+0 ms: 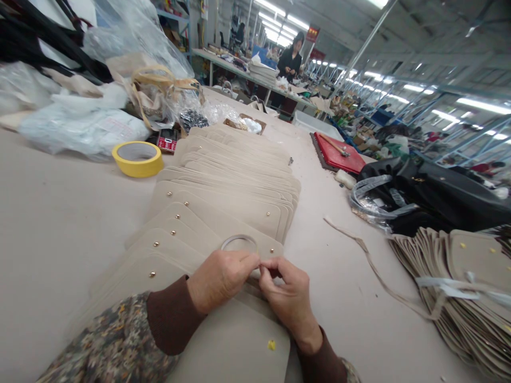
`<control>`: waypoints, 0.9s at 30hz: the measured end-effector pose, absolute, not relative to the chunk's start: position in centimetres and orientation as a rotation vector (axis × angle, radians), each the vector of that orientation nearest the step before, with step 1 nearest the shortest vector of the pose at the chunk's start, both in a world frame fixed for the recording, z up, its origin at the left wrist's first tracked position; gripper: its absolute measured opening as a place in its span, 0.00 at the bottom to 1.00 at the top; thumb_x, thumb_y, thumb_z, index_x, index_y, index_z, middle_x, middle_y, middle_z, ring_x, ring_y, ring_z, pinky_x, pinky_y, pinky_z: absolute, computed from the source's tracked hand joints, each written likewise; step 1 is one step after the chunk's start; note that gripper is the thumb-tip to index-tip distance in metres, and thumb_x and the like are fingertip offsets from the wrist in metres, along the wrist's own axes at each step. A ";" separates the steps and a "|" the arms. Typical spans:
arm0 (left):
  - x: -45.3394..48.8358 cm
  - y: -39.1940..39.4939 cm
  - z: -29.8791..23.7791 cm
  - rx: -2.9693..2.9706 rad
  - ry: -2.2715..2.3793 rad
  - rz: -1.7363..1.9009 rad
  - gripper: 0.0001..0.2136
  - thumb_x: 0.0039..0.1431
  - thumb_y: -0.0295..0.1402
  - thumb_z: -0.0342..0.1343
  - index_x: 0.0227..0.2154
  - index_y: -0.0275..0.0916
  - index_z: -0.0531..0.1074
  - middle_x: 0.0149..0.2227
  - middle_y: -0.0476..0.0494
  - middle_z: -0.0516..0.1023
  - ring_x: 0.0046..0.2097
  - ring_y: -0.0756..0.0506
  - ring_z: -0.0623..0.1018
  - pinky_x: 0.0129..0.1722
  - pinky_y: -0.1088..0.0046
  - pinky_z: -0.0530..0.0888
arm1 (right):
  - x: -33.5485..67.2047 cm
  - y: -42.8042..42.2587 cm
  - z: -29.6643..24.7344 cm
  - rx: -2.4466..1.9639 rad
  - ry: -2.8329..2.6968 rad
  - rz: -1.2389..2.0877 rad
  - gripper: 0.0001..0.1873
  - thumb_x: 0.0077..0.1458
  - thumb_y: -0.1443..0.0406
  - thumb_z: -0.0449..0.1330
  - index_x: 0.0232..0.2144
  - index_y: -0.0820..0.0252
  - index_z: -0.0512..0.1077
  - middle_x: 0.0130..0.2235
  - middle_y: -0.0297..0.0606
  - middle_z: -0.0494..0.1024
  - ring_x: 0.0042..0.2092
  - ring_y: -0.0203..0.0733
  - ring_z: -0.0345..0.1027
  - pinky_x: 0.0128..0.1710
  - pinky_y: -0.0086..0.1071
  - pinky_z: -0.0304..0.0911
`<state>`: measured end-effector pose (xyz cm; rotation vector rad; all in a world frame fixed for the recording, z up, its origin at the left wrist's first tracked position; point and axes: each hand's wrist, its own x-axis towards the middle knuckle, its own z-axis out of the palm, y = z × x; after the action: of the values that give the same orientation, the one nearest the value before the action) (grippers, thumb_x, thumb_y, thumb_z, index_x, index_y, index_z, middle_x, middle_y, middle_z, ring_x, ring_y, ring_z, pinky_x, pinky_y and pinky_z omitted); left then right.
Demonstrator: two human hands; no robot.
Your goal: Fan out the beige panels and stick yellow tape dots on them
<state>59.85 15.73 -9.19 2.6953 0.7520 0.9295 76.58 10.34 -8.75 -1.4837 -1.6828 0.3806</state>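
Observation:
My left hand (223, 276) is closed around a narrow ring-shaped roll of tape (239, 238), whose pale upper rim shows above the fingers. Thumb and forefinger of my right hand (285, 290) are pinched together and meet my left fingertips; what lies between them is too small to make out. Under both hands are beige flat panels (227, 335) with rounded corners, fanned out in overlapping rows. Small metal studs (152, 274) show on several of them. On the nearest panel sits a bit of yellow tape (271, 345).
A wide yellow tape roll (138, 158) lies left of the panels, near plastic-wrapped goods (83, 125). At right are a tied panel bundle (451, 276), a fabric strip (361, 244), a black bag (435, 191) and a red board (339, 151). A person (290, 61) stands at a far table.

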 end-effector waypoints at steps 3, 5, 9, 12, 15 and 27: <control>60.3 15.1 -9.0 2.739 0.665 1.036 0.14 0.68 0.26 0.38 0.27 0.39 0.64 0.22 0.50 0.66 0.23 0.49 0.66 0.21 0.71 0.59 | 77.0 10.8 -9.2 -1.572 -1.211 0.886 0.08 0.52 0.62 0.60 0.25 0.60 0.72 0.19 0.31 0.72 0.19 0.34 0.66 0.21 0.27 0.63; 60.6 15.0 -9.0 2.748 0.643 1.057 0.13 0.68 0.25 0.40 0.29 0.39 0.65 0.23 0.50 0.67 0.23 0.49 0.65 0.22 0.71 0.59 | 77.9 11.2 -9.7 -1.581 -0.975 1.062 0.12 0.49 0.57 0.63 0.25 0.61 0.71 0.17 0.29 0.71 0.18 0.34 0.64 0.18 0.27 0.62; 60.8 16.0 -9.1 2.844 0.918 0.768 0.07 0.66 0.27 0.48 0.31 0.38 0.67 0.28 0.47 0.71 0.30 0.45 0.70 0.29 0.69 0.65 | 80.3 11.6 -10.2 -1.645 -0.911 1.047 0.18 0.45 0.53 0.67 0.28 0.64 0.74 0.21 0.33 0.74 0.20 0.34 0.68 0.21 0.26 0.66; 60.6 17.0 -9.1 2.905 0.990 0.461 0.05 0.63 0.27 0.54 0.30 0.38 0.67 0.33 0.45 0.73 0.35 0.42 0.70 0.34 0.66 0.68 | 81.1 11.7 -10.4 -1.667 -0.955 1.032 0.19 0.45 0.52 0.67 0.29 0.64 0.76 0.22 0.35 0.76 0.23 0.34 0.69 0.25 0.27 0.69; 60.4 17.0 -9.2 2.891 0.951 0.360 0.05 0.62 0.27 0.54 0.30 0.38 0.67 0.33 0.45 0.72 0.34 0.43 0.69 0.34 0.64 0.67 | 81.0 11.7 -10.4 -1.673 -0.996 1.068 0.18 0.46 0.53 0.67 0.28 0.64 0.76 0.22 0.35 0.75 0.23 0.34 0.69 0.26 0.27 0.69; 60.2 16.9 -9.6 2.818 0.931 0.375 0.04 0.64 0.28 0.52 0.32 0.38 0.67 0.33 0.46 0.71 0.36 0.42 0.68 0.37 0.63 0.65 | 80.0 11.4 -9.2 -1.879 -1.633 0.744 0.10 0.53 0.61 0.59 0.26 0.59 0.77 0.26 0.34 0.79 0.27 0.37 0.71 0.30 0.28 0.63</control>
<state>60.25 16.87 -9.57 2.8184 0.9306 0.3755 80.02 11.37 -9.19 -1.8794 -1.6328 0.7437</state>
